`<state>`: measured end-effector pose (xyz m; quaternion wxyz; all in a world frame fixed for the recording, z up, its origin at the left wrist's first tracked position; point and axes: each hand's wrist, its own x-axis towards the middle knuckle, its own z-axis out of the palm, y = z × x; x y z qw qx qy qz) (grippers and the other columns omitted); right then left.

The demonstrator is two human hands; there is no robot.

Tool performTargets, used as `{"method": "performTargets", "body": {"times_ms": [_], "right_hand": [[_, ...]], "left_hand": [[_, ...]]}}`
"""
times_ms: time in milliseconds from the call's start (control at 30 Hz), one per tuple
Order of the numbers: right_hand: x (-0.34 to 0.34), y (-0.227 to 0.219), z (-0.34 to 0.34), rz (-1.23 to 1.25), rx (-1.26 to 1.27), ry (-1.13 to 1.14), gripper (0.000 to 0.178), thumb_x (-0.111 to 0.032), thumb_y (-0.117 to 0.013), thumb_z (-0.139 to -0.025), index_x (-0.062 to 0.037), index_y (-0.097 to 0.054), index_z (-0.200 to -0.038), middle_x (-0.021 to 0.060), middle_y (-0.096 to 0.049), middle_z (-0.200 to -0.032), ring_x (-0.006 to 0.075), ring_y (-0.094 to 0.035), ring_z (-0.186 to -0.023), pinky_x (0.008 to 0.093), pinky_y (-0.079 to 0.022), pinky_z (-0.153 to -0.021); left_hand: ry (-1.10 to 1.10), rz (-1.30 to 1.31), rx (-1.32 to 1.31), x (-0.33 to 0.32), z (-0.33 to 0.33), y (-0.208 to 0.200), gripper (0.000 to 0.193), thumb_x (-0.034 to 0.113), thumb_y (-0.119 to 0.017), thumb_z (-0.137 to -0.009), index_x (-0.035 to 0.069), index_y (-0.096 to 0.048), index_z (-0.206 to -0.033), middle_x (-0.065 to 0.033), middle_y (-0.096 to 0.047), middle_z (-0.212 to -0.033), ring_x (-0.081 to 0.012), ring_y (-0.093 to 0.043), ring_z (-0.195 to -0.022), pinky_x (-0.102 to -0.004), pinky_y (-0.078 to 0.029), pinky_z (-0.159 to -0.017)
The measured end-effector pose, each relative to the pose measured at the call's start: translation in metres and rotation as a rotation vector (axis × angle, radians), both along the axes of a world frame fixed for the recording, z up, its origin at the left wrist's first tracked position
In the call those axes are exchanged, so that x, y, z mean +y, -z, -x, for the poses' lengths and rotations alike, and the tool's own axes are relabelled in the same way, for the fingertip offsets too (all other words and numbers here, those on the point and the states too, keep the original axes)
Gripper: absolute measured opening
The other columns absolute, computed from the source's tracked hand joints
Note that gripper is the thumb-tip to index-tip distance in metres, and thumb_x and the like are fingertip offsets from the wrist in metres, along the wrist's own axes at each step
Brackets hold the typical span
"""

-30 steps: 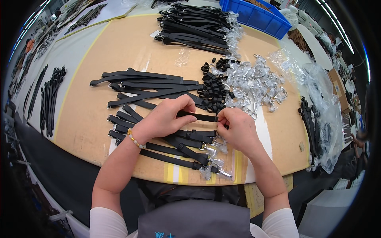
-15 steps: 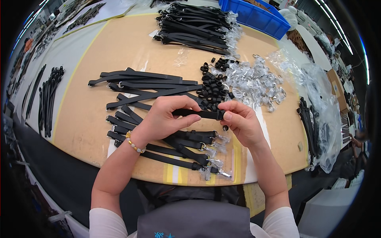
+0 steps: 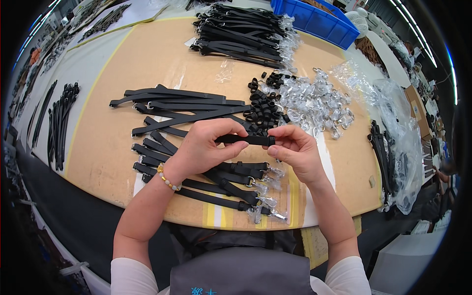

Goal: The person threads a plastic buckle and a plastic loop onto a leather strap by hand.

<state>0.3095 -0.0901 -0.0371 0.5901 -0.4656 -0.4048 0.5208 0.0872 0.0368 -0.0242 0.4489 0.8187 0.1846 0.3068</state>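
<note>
A black strap (image 3: 248, 139) is stretched between my hands above the middle of the table. My left hand (image 3: 209, 145) pinches it between thumb and fingers. My right hand (image 3: 297, 150) closes thumb and fingertips round a small black loop (image 3: 271, 141) at the strap's right end. Whether the loop fully encircles the strap is hard to make out. Below my hands lie several black straps (image 3: 216, 188) with metal clips (image 3: 268, 201) partly wrapped in clear plastic. Beyond my left hand are more black straps (image 3: 182, 105) with metal buckles.
Past my right hand lie a heap of black loops (image 3: 263, 105) and a pile of plastic-wrapped metal clips (image 3: 317, 101). A stack of clipped straps (image 3: 241, 37) and a blue bin (image 3: 319, 22) stand farther back. Clear plastic bags (image 3: 400, 142) hang at the table's right side.
My right hand has shifted slightly left, its thumb lower and closer to the strap's end. A small dark piece seen under my right fingers no longer shows. My left hand barely moved.
</note>
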Motion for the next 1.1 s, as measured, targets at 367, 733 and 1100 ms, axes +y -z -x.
{"method": "performTargets", "body": {"times_ms": [367,733,1100], "right_hand": [[0.002,-0.016,-0.013,0.119,-0.221,-0.029,0.022,-0.014,-0.072,-0.096,0.0005,-0.069,-0.113,0.0058,-0.075,-0.097,0.0088,-0.070,-0.089,0.0224,-0.054,-0.074],[0.004,-0.002,-0.058,0.360,-1.160,0.384,0.025,-0.030,-0.078,-0.086,-0.0070,-0.070,-0.093,0.0091,-0.068,-0.079,0.0206,-0.066,-0.074,0.0361,-0.053,-0.070],[0.002,-0.010,-0.056,-0.016,-0.246,0.229,0.013,0.001,-0.068,-0.087,-0.0036,-0.062,-0.097,0.0042,-0.065,-0.093,0.0133,-0.067,-0.087,0.0290,-0.056,-0.082]], "left_hand": [[0.269,-0.197,-0.046,-0.009,-0.007,0.000,0.047,0.014,-0.086,-0.079,0.007,-0.071,-0.122,-0.0069,-0.071,-0.090,-0.0203,-0.065,-0.073,-0.0302,-0.052,-0.066],[0.236,-0.178,0.089,-0.001,-0.003,0.005,0.019,0.011,-0.077,-0.086,0.004,-0.070,-0.102,-0.0085,-0.072,-0.096,-0.0200,-0.068,-0.082,-0.0285,-0.052,-0.062],[0.248,0.181,-0.030,0.001,0.002,-0.002,0.027,0.003,-0.077,-0.087,0.000,-0.070,-0.112,-0.0014,-0.068,-0.095,-0.0048,-0.063,-0.082,-0.0199,-0.050,-0.067]]}}
